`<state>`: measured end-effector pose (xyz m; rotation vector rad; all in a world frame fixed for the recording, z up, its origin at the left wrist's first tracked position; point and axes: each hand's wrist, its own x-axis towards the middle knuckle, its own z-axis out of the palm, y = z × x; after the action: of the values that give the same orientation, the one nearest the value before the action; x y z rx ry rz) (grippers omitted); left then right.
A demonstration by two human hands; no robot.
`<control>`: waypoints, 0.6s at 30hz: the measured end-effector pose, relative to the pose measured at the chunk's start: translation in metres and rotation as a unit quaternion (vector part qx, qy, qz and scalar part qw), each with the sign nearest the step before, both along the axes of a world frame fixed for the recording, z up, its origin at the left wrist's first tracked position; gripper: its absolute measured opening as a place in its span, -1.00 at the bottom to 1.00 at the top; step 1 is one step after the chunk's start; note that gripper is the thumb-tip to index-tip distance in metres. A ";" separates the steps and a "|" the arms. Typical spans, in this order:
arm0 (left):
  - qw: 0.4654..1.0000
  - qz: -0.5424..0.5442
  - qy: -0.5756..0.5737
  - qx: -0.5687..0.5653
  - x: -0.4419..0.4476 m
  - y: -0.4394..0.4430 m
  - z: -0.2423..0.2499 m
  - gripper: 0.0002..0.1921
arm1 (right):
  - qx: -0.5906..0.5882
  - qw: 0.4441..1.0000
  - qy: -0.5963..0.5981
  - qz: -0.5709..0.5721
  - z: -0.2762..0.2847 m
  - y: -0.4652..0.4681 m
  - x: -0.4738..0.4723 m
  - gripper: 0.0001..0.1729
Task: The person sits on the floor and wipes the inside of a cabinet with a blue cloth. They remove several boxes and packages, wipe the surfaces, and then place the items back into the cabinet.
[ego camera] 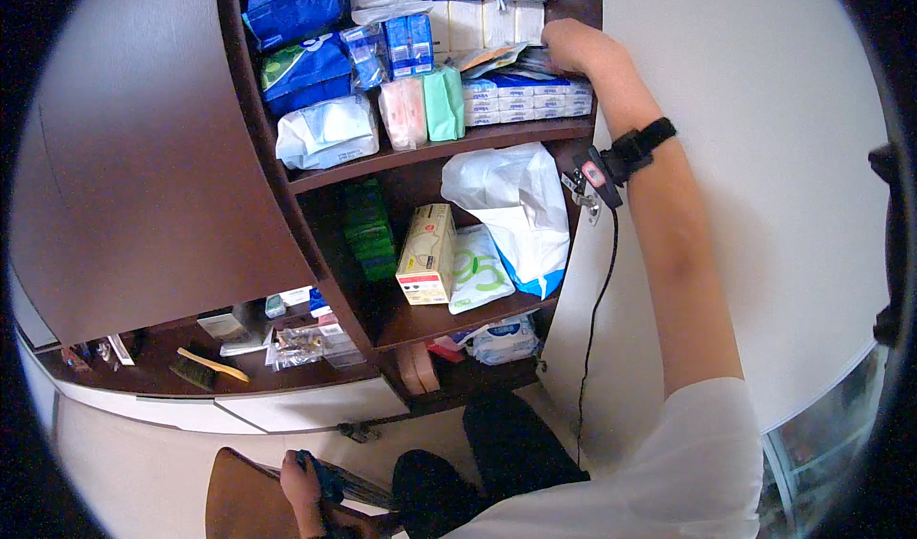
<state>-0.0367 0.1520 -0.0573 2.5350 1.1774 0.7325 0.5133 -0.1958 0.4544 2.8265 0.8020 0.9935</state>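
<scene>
My right hand (569, 46) reaches to the right end of the upper cabinet shelf, at a stack of flat plastic packets (534, 59); its fingertips are hidden, so its grip is unclear. Beneath these packets lie blue-and-white packs of small tissues (526, 102). White tissue packs (487, 24) stand behind. Lower left, my left hand (301, 478) is closed around a dark, bunched item (324, 476), which I cannot identify, beside a brown wooden chair or stool (247, 496). A green pack (444, 105) and a pink pack (405, 112) stand at the shelf's front edge.
The middle shelf (423, 324) holds a cardboard box (428, 259), a green-and-white packet (478, 270) and a white plastic bag (526, 216). An open cabinet door (774, 180) stands at right. A wooden-handled brush (215, 367) lies on the lower left counter. A black cable (598, 324) hangs from my right wrist.
</scene>
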 end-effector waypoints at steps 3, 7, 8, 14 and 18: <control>1.000 -0.022 0.002 -0.001 -0.003 0.005 -0.003 -0.79 | 0.018 0.999 -0.026 0.013 0.001 0.008 0.003 -0.70; 0.999 -0.036 0.005 -0.025 -0.004 0.006 -0.003 -0.77 | 0.030 0.984 0.095 0.145 0.010 -0.001 0.010 -0.65; 0.999 -0.029 0.008 -0.024 -0.004 0.005 -0.003 -0.77 | 0.060 0.975 0.129 0.168 0.009 -0.004 0.012 -0.62; 1.000 -0.013 0.003 -0.015 -0.002 -0.002 0.003 -0.77 | 0.189 0.950 0.121 0.219 -0.004 0.001 0.015 0.09; 0.999 -0.014 0.029 -0.025 -0.002 -0.001 0.006 -0.77 | 0.253 0.943 0.037 0.212 -0.017 0.007 0.000 0.20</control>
<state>-0.0385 0.1508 -0.0515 2.5431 1.1610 0.6185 0.5137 -0.1888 0.4370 3.1983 1.3898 1.3165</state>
